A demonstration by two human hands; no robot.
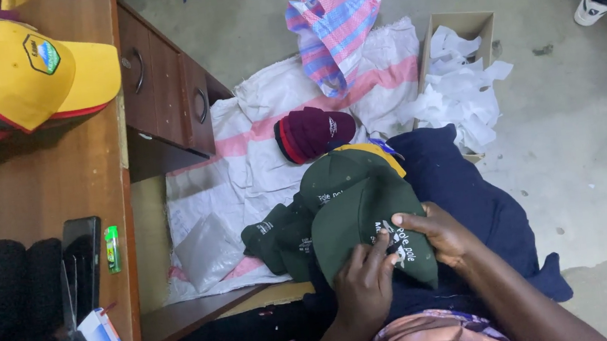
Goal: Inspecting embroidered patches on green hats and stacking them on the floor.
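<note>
- Left hand (364,287) and right hand (439,235) both pinch the green cap (362,221) on the lap.
- Risk: the stacked caps (288,233) beneath may slide off to the floor (587,123) if jostled.

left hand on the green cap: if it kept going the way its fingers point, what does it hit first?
The left hand points up-right across the dark green fabric cap, so its fingertips would probably first meet the right hand's thumb, pressed onto the cap's white embroidery. They look almost touching already; depth is unclear.
</note>
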